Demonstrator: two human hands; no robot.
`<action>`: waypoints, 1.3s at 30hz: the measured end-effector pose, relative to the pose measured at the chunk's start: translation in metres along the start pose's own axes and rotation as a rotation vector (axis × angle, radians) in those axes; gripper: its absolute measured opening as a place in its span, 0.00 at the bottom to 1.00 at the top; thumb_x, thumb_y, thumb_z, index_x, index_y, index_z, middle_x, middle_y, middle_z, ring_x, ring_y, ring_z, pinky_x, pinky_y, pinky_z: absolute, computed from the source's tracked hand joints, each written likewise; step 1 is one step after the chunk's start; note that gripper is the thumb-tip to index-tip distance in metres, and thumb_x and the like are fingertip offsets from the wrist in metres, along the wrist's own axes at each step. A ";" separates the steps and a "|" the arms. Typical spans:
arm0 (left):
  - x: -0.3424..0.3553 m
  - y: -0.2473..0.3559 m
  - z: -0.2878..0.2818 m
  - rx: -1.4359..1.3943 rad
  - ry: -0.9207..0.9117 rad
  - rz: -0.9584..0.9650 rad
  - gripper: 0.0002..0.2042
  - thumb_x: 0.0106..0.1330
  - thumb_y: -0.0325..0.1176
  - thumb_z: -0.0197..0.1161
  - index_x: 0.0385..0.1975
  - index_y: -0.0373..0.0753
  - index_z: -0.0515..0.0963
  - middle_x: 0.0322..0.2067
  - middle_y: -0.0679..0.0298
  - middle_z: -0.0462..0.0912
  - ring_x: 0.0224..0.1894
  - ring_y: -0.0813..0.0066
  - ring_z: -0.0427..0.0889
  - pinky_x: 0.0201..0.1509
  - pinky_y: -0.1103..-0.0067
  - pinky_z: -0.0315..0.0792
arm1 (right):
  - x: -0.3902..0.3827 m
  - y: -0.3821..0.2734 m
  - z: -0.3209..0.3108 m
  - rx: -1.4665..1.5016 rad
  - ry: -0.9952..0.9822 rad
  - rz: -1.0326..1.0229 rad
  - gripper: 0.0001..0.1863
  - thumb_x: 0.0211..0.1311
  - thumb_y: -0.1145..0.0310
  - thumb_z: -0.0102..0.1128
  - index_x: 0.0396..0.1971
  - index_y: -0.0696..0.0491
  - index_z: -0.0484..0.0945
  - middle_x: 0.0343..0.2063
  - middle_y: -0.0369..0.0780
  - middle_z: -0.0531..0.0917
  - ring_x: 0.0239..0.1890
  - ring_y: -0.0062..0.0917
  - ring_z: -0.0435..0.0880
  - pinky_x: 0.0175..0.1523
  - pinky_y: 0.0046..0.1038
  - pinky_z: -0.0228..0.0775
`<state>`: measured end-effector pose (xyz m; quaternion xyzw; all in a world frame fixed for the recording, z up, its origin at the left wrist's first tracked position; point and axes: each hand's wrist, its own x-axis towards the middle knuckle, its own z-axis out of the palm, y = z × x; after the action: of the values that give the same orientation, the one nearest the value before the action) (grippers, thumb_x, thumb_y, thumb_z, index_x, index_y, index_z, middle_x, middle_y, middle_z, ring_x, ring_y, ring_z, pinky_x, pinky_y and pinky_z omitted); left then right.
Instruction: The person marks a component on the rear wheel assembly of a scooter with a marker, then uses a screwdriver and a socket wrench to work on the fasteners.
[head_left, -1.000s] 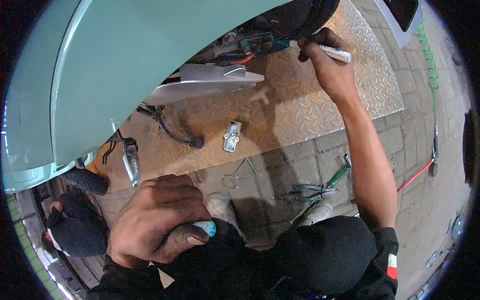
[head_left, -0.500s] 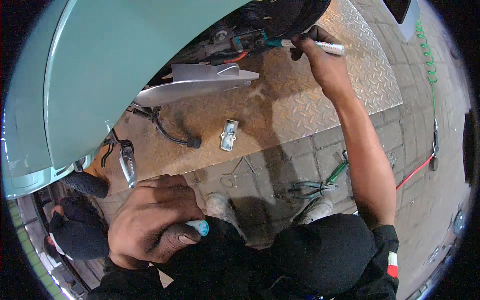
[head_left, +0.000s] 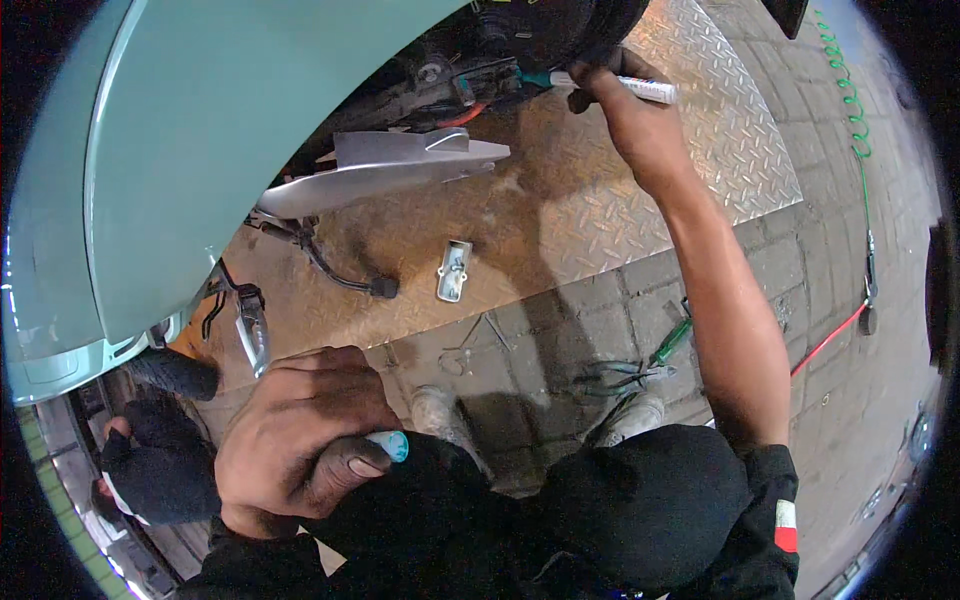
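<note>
Between the fingers of my right hand (head_left: pixel 640 120) is a white paint marker (head_left: pixel 648 91) with a teal front end. Its tip reaches dark mechanical parts (head_left: pixel 480 85) on the underside of a scooter beside the wheel; whether it touches them I cannot tell. My left hand (head_left: pixel 305 440) is closed around a teal marker cap (head_left: pixel 393 446), whose round open end sticks out by the thumb. Above that hand spreads the scooter's pale green body panel (head_left: pixel 220 130). A silver cover (head_left: pixel 385 170) juts from below the panel.
A small white tray (head_left: pixel 453 271) with little parts lies on the metal plate (head_left: pixel 560 220). Pliers (head_left: pixel 620 375) and a green-handled tool (head_left: pixel 674 340) rest on the paving near my feet. A coiled green hose (head_left: pixel 850 95) hangs at right. Another person (head_left: pixel 160 460) is at lower left.
My right hand and the marker have shifted slightly left and up. The left hand with the cap has moved slightly left and up. The view has shifted a little too.
</note>
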<state>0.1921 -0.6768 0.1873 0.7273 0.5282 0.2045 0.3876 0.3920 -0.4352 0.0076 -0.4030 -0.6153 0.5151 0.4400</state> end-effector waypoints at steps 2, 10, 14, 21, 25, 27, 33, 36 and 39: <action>0.005 -0.003 -0.005 -0.015 -0.081 -0.026 0.16 0.59 0.44 0.61 0.28 0.33 0.75 0.23 0.55 0.75 0.28 0.52 0.76 0.34 0.66 0.70 | -0.002 -0.002 -0.006 0.024 -0.012 0.013 0.11 0.57 0.63 0.61 0.31 0.57 0.79 0.23 0.32 0.81 0.25 0.16 0.75 0.32 0.22 0.67; 0.015 -0.008 0.002 -0.075 0.008 -0.120 0.12 0.59 0.35 0.63 0.36 0.33 0.76 0.30 0.55 0.79 0.36 0.54 0.79 0.40 0.67 0.71 | -0.058 -0.097 -0.034 0.219 -0.119 0.024 0.11 0.56 0.64 0.62 0.31 0.57 0.79 0.22 0.35 0.79 0.27 0.17 0.77 0.36 0.20 0.67; 0.035 0.013 0.005 -0.153 0.071 -0.113 0.11 0.65 0.32 0.57 0.42 0.31 0.76 0.34 0.55 0.80 0.39 0.61 0.80 0.43 0.73 0.72 | -0.104 -0.155 -0.063 0.311 -0.149 -0.017 0.22 0.49 0.54 0.66 0.28 0.61 0.79 0.21 0.42 0.81 0.23 0.25 0.79 0.32 0.25 0.70; 0.030 0.024 0.017 -0.210 0.082 -0.144 0.14 0.68 0.37 0.55 0.42 0.31 0.77 0.34 0.56 0.80 0.34 0.66 0.79 0.39 0.75 0.72 | -0.120 -0.171 -0.063 0.257 -0.372 -0.204 0.19 0.42 0.59 0.65 0.25 0.62 0.82 0.20 0.46 0.83 0.22 0.30 0.81 0.32 0.26 0.70; 0.039 0.034 0.029 -0.147 0.091 -0.045 0.10 0.68 0.31 0.54 0.41 0.31 0.76 0.28 0.56 0.78 0.28 0.67 0.77 0.33 0.74 0.70 | -0.124 -0.168 -0.077 0.188 -0.511 -0.205 0.16 0.41 0.64 0.66 0.29 0.60 0.83 0.22 0.45 0.84 0.25 0.30 0.82 0.34 0.26 0.70; 0.043 0.044 0.032 -0.202 0.023 -0.077 0.10 0.68 0.32 0.54 0.40 0.31 0.77 0.31 0.57 0.79 0.31 0.68 0.79 0.36 0.76 0.72 | -0.126 -0.175 -0.083 0.133 -0.607 -0.256 0.12 0.42 0.70 0.66 0.30 0.58 0.83 0.25 0.43 0.84 0.28 0.30 0.83 0.36 0.26 0.70; 0.057 0.054 0.042 -0.281 -0.298 -0.188 0.09 0.69 0.30 0.51 0.38 0.31 0.75 0.29 0.57 0.79 0.31 0.71 0.79 0.36 0.76 0.71 | -0.147 -0.151 -0.090 0.284 -0.570 -0.208 0.06 0.46 0.74 0.65 0.27 0.58 0.80 0.26 0.42 0.84 0.27 0.30 0.83 0.34 0.26 0.72; 0.075 0.066 0.060 -0.373 -0.478 -0.302 0.09 0.70 0.30 0.52 0.40 0.31 0.76 0.30 0.57 0.80 0.35 0.75 0.78 0.40 0.76 0.71 | -0.149 -0.147 -0.101 0.346 -0.499 -0.219 0.05 0.47 0.74 0.65 0.21 0.58 0.76 0.23 0.41 0.82 0.23 0.27 0.80 0.30 0.26 0.70; 0.087 0.030 0.081 -0.342 -0.327 -0.414 0.16 0.70 0.38 0.52 0.46 0.32 0.75 0.34 0.55 0.81 0.42 0.75 0.77 0.49 0.76 0.71 | -0.136 -0.148 -0.096 -0.038 -0.586 -0.274 0.05 0.51 0.72 0.63 0.23 0.56 0.77 0.17 0.42 0.77 0.19 0.36 0.74 0.26 0.30 0.66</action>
<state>0.2983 -0.6287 0.1511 0.5519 0.5536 0.0873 0.6175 0.5167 -0.5586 0.1449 -0.1590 -0.7739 0.5336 0.3017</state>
